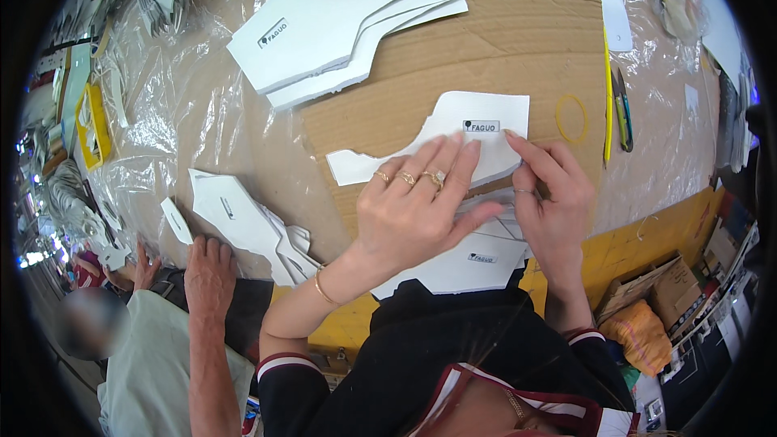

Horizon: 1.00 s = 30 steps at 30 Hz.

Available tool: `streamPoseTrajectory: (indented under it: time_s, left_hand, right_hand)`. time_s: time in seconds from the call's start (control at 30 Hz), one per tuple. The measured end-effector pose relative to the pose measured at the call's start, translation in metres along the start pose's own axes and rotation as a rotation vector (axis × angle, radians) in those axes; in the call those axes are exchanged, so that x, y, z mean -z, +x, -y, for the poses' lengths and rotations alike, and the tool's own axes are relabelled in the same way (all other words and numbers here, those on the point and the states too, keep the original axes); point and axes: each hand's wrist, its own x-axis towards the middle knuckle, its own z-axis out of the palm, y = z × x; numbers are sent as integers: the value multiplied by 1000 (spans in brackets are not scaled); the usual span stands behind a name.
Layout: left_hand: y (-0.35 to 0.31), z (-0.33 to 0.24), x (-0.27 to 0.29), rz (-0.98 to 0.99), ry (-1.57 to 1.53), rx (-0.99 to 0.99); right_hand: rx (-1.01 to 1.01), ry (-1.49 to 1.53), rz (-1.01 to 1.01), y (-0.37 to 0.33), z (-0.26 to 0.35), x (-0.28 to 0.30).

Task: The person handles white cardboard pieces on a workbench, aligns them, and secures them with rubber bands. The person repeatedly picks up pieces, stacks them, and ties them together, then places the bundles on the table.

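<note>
A white cut sheet piece (477, 107) with a narrow tail and a small grey printed label (481, 126) lies on brown cardboard. My left hand (421, 194) rests flat across its lower middle, fingers stretched, tips just under the label, thumb apart. At the piece's right edge is my right hand (558, 194): its forefinger tip touches the top and its thumb is at the edge, the other fingers bent. Below my hands, closest to me, are more white cut pieces (453, 271), the top one bearing a similar label; my left hand partly covers them.
A stack of labelled white pieces (324, 24) lies at the far side of the cardboard (486, 40). Scissors (622, 109) and a rubber band (571, 118) are right. At left, another person's hand (210, 275) is beside more white pieces (235, 210) and a yellow basket (93, 125).
</note>
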Motion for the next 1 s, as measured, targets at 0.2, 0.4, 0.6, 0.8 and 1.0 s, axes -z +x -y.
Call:
streamPoseTrajectory:
  time_s: [0.2, 0.4, 0.6, 0.8, 1.0]
  left_hand:
    - [8, 14, -9, -48, 174, 12]
    - [2, 15, -16, -78, 196, 72]
    - [1, 13, -18, -75, 246, 89]
    - [-3, 9, -22, -27, 263, 116]
    - [-6, 18, -21, -34, 148, 128]
  right_hand:
    - [19, -5, -16, 0, 1, -1]
    - [42, -26, -16, -1, -3, -2]
    - [119, -425, 74, -9, 3, 7]
    - [232, -542, 197, -10, 8, -1]
    - [201, -581, 378, -10, -9, -4]
